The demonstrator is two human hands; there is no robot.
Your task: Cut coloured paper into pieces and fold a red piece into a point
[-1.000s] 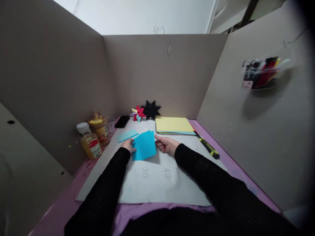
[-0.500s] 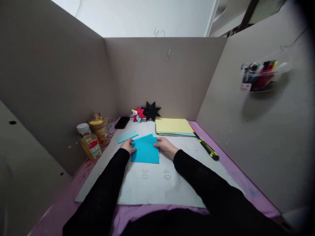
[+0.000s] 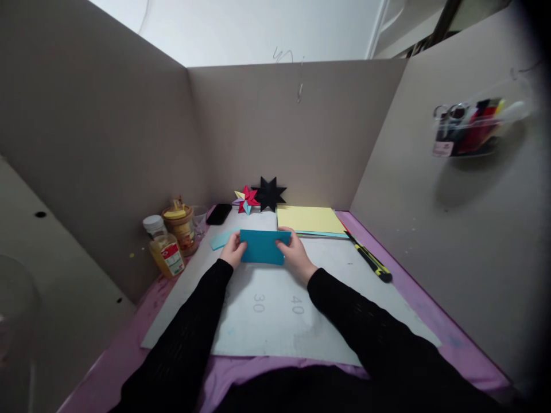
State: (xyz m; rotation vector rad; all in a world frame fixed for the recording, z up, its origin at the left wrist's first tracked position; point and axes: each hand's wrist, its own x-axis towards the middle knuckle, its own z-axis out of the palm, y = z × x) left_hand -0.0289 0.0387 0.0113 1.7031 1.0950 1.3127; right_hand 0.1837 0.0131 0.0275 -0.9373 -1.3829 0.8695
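Observation:
A blue sheet of paper [image 3: 263, 247], now folded into a wide strip, lies on the grey cutting mat [image 3: 279, 310]. My left hand [image 3: 235, 251] pinches its left end and my right hand [image 3: 294, 252] pinches its right end, fingers closed over the edges. A lighter blue paper strip [image 3: 219, 239] lies just behind my left hand. Both arms wear black sleeves.
A stack of yellow and coloured paper [image 3: 310, 221] lies behind my right hand, a yellow-black utility knife [image 3: 372, 264] to its right. Black [image 3: 269, 193] and red [image 3: 247, 199] paper stars, a phone [image 3: 219, 213], and jars and a bottle [image 3: 167, 252] stand at left. Cardboard walls enclose the desk.
The blue sheet, held tilted a second ago, was laid flat and then folded over into a narrower strip. Both hands moved slightly away from me with it.

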